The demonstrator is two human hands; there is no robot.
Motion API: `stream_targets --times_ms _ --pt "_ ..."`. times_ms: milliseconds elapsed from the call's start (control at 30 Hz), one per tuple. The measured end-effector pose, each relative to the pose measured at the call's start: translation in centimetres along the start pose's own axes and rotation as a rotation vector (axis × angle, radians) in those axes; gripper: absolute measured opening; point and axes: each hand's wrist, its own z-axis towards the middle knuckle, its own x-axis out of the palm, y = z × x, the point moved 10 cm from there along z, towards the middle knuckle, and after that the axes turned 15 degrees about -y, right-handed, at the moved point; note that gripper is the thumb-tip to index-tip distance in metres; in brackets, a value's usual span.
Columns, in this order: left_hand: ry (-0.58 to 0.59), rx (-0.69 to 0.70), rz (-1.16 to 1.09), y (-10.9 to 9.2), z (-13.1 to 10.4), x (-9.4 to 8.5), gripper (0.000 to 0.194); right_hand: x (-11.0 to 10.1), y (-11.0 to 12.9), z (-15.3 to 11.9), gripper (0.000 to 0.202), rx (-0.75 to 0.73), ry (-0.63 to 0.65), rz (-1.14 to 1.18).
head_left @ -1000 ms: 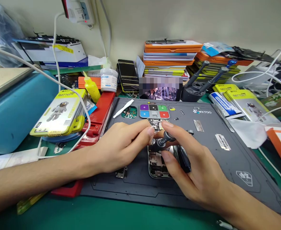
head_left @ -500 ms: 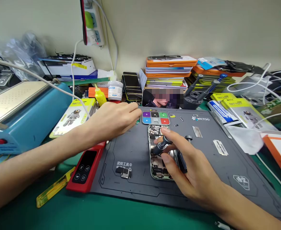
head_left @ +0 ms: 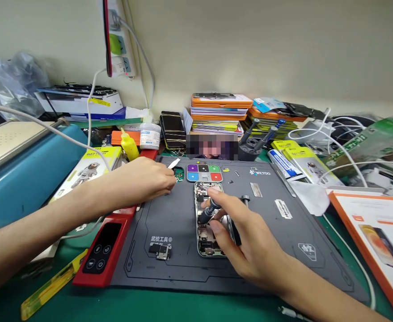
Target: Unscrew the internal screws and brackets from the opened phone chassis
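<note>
An opened phone (head_left: 203,243), its inner parts bare, lies on the grey repair mat (head_left: 176,277). Over it, my right hand (head_left: 246,223) is closed around a dark screwdriver (head_left: 209,211), tilted with its lower end at the phone's inside. A second dark knob (head_left: 245,199) shows behind these fingers; what it belongs to is hidden. My left hand (head_left: 149,179) is closed beside a small green circuit board (head_left: 179,173). Past its fingers a pale pointed tip (head_left: 174,163) sticks out, and I cannot make out the rest of that thing. A small phone part (head_left: 162,251) lies on the mat.
A colored sorting tray (head_left: 204,180) sits behind the phone. On the left are a red control panel (head_left: 99,255), a yellow cutter (head_left: 53,286) and a blue machine (head_left: 48,165). Stacked boxes (head_left: 221,105) and a tool holder (head_left: 248,150) stand at the back.
The view has shifted, so most things sit further left and a little lower. My left hand has turned slightly, and the pale tip now shows. My right hand stays on the screwdriver.
</note>
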Motion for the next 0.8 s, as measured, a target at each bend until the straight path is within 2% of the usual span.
stream_targets --times_ms 200,333,367,467,567,633,700,767,800 --pt "0.010 -0.069 -0.016 -1.1 0.3 -0.2 0.017 -0.1 0.3 0.0 0.068 -0.021 -0.008 0.019" --pt "-0.022 -0.142 -0.086 -2.9 0.3 -0.8 0.006 -0.3 0.4 0.2 0.065 -0.037 -0.013 0.044" --pt "-0.036 -0.161 -0.125 -3.4 0.4 -1.0 0.007 -0.3 0.3 0.2 0.065 -0.038 -0.012 0.054" --pt "-0.070 -0.262 -0.447 -4.6 0.6 -1.0 0.010 -0.3 0.0 0.1 0.065 -0.003 -0.031 0.079" --pt "-0.042 -0.439 -0.831 -5.0 0.6 0.5 0.006 -1.2 -0.6 0.2 0.059 0.075 -0.125 0.088" --pt "-0.029 -0.543 -1.004 -5.1 0.5 1.8 0.005 -2.4 -1.1 0.4 0.056 0.171 -0.221 0.122" --pt "-0.028 -0.591 -1.074 -5.3 0.4 2.9 0.004 -3.8 -2.4 0.5 0.051 0.330 -0.348 0.242" --pt "-0.036 -0.636 -1.119 -5.4 0.3 3.8 0.015 -4.9 -3.8 0.6 0.044 0.491 -0.450 0.391" --pt "-0.051 -0.659 -1.149 -5.4 0.2 4.0 0.021 -5.1 -4.4 0.6 0.041 0.548 -0.459 0.437"
